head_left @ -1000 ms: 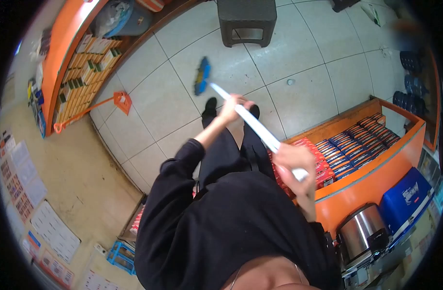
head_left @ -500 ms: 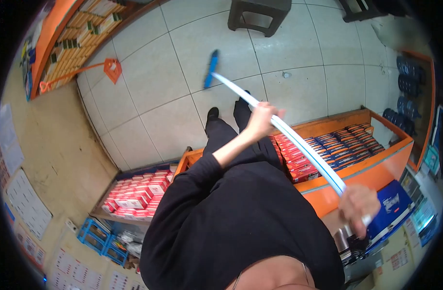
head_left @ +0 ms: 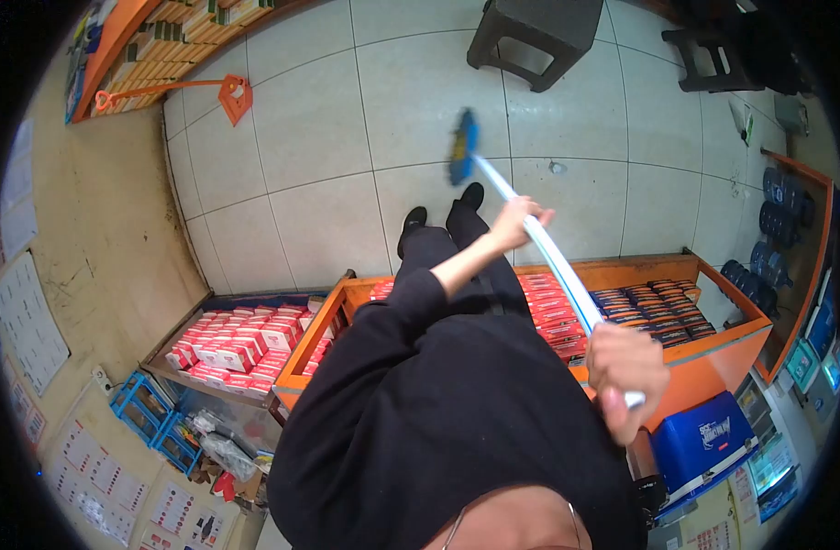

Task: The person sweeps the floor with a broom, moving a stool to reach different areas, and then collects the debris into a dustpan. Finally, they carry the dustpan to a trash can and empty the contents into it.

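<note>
A broom crosses the view at a slant, its white handle with a blue stripe (head_left: 567, 275) running down to a blurred blue broom head (head_left: 463, 147) at the tiled floor. My left hand (head_left: 521, 223) is wrapped round the middle of the handle. Near the top end my right hand (head_left: 626, 371) grips it, with the white tip poking out below the fist. To the right of the broom head, a small pale scrap (head_left: 556, 167) lies on the tiles. Both black shoes (head_left: 472, 195) are just below the head.
An orange dustpan (head_left: 237, 99) with a long handle leans by the shelf at upper left. A dark stool (head_left: 535, 37) stands ahead. Orange-framed cases of boxes (head_left: 654, 307) flank my legs. Large blue water bottles (head_left: 773, 229) line the right, above a blue box (head_left: 704, 440).
The broom head has swept rightward, closer to the pale scrap, and its underside shows more. My right hand has come left, toward my body. The camera view has shifted slightly.
</note>
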The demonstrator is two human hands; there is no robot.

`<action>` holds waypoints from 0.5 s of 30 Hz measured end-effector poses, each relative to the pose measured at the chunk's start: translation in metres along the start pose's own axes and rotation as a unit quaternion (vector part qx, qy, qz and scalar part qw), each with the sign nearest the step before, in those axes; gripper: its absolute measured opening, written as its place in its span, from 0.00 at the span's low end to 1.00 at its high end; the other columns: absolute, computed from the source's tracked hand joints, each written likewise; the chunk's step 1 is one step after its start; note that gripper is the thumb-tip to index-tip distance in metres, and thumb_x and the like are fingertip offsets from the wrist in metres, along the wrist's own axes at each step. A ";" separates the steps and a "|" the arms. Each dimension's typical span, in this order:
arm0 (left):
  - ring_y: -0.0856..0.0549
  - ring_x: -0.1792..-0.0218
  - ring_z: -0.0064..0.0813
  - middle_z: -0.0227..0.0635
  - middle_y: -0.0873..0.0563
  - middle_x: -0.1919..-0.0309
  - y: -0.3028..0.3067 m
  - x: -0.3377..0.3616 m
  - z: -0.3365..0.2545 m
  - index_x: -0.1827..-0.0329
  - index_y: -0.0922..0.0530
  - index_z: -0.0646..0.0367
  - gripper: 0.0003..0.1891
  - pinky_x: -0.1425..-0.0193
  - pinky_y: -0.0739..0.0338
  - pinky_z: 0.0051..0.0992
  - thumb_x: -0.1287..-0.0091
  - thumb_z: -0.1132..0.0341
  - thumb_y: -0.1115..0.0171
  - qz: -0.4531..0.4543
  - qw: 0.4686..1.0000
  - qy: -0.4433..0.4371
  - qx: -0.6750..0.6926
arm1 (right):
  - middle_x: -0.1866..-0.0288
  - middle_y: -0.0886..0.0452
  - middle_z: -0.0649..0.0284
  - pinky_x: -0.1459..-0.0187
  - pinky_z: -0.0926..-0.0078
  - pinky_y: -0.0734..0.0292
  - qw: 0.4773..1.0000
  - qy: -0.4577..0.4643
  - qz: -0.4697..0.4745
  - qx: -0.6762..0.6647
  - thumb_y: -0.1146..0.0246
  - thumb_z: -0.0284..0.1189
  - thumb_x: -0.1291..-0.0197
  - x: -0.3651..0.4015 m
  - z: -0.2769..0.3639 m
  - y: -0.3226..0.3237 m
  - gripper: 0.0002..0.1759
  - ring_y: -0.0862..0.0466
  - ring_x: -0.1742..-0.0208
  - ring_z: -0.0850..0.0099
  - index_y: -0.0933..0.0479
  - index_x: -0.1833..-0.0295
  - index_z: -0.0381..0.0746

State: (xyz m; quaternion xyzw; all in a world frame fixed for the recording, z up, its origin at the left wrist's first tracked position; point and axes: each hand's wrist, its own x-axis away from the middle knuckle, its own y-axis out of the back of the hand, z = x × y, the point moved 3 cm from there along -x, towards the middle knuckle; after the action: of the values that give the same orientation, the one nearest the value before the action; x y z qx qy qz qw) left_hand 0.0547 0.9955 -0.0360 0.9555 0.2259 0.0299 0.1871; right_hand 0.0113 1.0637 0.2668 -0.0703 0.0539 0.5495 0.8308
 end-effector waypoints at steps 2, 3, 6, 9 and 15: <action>0.27 0.81 0.42 0.41 0.27 0.89 -0.017 -0.016 -0.031 0.91 0.32 0.62 0.20 0.72 0.31 0.37 0.43 0.65 0.41 0.046 0.997 -0.046 0.050 | 0.93 0.41 0.65 0.86 0.77 0.49 0.998 0.046 0.037 0.037 0.47 0.25 0.70 0.004 0.022 -0.007 0.09 0.42 0.93 0.72 0.40 0.92 0.37; 0.27 0.81 0.42 0.41 0.27 0.89 -0.021 -0.017 -0.047 0.91 0.32 0.62 0.19 0.72 0.32 0.37 0.43 0.66 0.42 0.057 0.994 -0.070 0.064 | 0.92 0.40 0.65 0.86 0.77 0.48 0.994 0.071 0.071 0.050 0.46 0.25 0.68 0.007 0.035 -0.006 0.11 0.41 0.93 0.73 0.39 0.92 0.37; 0.25 0.78 0.40 0.40 0.25 0.87 -0.011 -0.021 -0.091 0.88 0.29 0.62 0.15 0.69 0.31 0.36 0.44 0.69 0.41 0.084 0.992 -0.084 0.047 | 0.93 0.39 0.68 0.87 0.79 0.42 0.993 0.076 0.092 0.012 0.42 0.30 0.50 0.021 0.069 0.014 0.20 0.39 0.93 0.75 0.36 0.91 0.38; 0.24 0.77 0.39 0.40 0.24 0.86 0.014 -0.016 -0.069 0.87 0.27 0.62 0.12 0.68 0.30 0.35 0.46 0.70 0.40 0.024 0.998 -0.062 0.010 | 0.93 0.39 0.69 0.88 0.79 0.44 0.997 0.062 -0.011 -0.040 0.42 0.35 0.47 0.032 0.057 0.042 0.23 0.40 0.93 0.77 0.40 0.90 0.40; 0.25 0.71 0.41 0.42 0.23 0.81 0.099 -0.001 0.126 0.82 0.19 0.55 0.07 0.63 0.32 0.40 0.49 0.65 0.40 -0.028 0.971 0.069 -0.229 | 0.81 0.27 0.61 0.74 0.76 0.37 0.989 -0.084 -0.075 -0.097 0.46 0.25 0.50 -0.005 -0.119 0.030 0.07 0.32 0.82 0.72 0.29 0.73 0.32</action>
State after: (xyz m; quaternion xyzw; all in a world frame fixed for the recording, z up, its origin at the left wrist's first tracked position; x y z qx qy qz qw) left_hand 0.1133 0.8700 -0.1165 0.8761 0.2522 0.1415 0.3858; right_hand -0.0200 1.0496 0.1483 -0.1083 -0.0751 0.4921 0.8605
